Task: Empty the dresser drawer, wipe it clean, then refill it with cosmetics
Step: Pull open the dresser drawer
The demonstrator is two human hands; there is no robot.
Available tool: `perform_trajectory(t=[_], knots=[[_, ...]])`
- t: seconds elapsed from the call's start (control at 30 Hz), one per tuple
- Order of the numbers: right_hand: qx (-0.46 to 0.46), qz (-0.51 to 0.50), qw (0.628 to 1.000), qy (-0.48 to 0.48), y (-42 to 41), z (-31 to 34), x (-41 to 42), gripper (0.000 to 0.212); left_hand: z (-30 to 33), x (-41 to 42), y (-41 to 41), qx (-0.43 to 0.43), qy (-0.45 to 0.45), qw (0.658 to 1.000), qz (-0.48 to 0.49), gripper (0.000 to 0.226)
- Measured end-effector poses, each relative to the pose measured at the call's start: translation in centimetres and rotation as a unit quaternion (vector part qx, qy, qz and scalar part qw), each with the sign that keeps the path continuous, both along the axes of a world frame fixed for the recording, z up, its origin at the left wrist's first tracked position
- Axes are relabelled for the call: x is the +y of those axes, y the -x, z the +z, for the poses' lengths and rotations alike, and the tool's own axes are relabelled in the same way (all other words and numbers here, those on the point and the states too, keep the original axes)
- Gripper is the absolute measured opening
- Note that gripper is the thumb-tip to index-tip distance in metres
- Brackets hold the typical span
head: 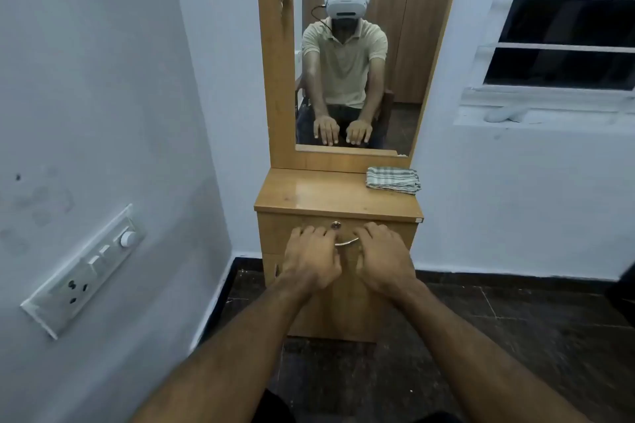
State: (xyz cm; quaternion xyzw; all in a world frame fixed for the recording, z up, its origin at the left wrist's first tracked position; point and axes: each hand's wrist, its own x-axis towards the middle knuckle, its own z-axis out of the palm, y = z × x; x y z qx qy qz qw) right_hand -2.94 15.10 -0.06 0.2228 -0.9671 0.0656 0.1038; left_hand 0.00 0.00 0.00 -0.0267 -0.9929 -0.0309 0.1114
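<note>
Both my hands are held out in front of the wooden dresser (338, 196), palms down, fingers loosely spread. My left hand (311, 259) and my right hand (385, 259) hover before the closed drawer (275, 233), either side of its metal handle (346, 242), gripping nothing. A small lock (336, 225) sits just above the handle. A folded checked cloth (393, 179) lies on the dresser top, back right, below the mirror (357, 45)

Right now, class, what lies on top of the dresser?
A folded checked cloth lies on the dresser top, at its right rear corner. The drawer is closed, its contents hidden.
</note>
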Motion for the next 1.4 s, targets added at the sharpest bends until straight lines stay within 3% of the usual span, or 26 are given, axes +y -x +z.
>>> perform_trajectory(t=[0.17, 0.3, 0.47, 0.6, 0.8, 0.93, 1.07, 1.13, 1.2, 1.27, 1.33, 1.4], knots=[[-0.15, 0.023, 0.987, -0.056, 2.5, -1.0, -0.6, 0.069, -1.4, -0.7, 2.7, -0.138, -0.003, 0.99, -0.009, 0.061], [-0.16, 0.02, 0.986, -0.052, 4.1, -2.8, -1.2, 0.071, -3.1, -1.1, 3.8, -0.216, 0.011, 0.976, -0.025, 0.086], [-0.186, 0.025, 0.981, -0.054, 4.7, -5.5, -1.0, 0.077, -4.7, -1.4, 4.0, -0.246, 0.016, 0.969, -0.03, 0.094], [-0.161, 0.022, 0.985, -0.058, 4.3, -6.4, -1.2, 0.084, -4.1, -1.6, 4.5, -0.227, 0.046, 0.971, -0.052, 0.092], [-0.144, 0.024, 0.985, -0.087, 3.6, -5.4, -1.4, 0.074, -4.0, -1.7, 3.4, -0.23, 0.082, 0.967, -0.066, 0.082], [-0.135, 0.027, 0.987, -0.077, 0.4, -5.0, -1.1, 0.066, -4.2, -1.4, 1.0, -0.222, 0.044, 0.971, -0.077, 0.079], [-0.153, 0.027, 0.987, -0.038, -4.2, -5.1, -0.5, 0.066, -3.8, -1.3, -2.4, -0.23, -0.046, 0.969, -0.072, 0.051], [-0.182, 0.026, 0.983, -0.023, -6.5, -4.3, -0.4, 0.064, -3.0, -1.5, -4.1, -0.242, -0.058, 0.965, -0.081, 0.05], [-0.207, 0.023, 0.977, -0.053, -8.2, -3.2, -0.2, 0.06, -2.6, -1.9, -5.6, -0.201, -0.078, 0.972, -0.097, 0.045], [-0.207, 0.009, 0.976, -0.059, -9.3, -2.2, -0.2, 0.046, -2.2, -2.0, -7.1, -0.07, -0.125, 0.983, -0.119, 0.026], [-0.13, -0.007, 0.991, 0.022, -9.9, -1.0, -0.4, 0.025, -1.4, -2.1, -7.5, 0.071, -0.138, 0.98, -0.128, 0.021], [-0.015, -0.009, 0.996, 0.088, -9.9, 0.2, -0.4, 0.023, -0.9, -2.3, -7.1, 0.131, -0.106, 0.979, -0.113, 0.028]])
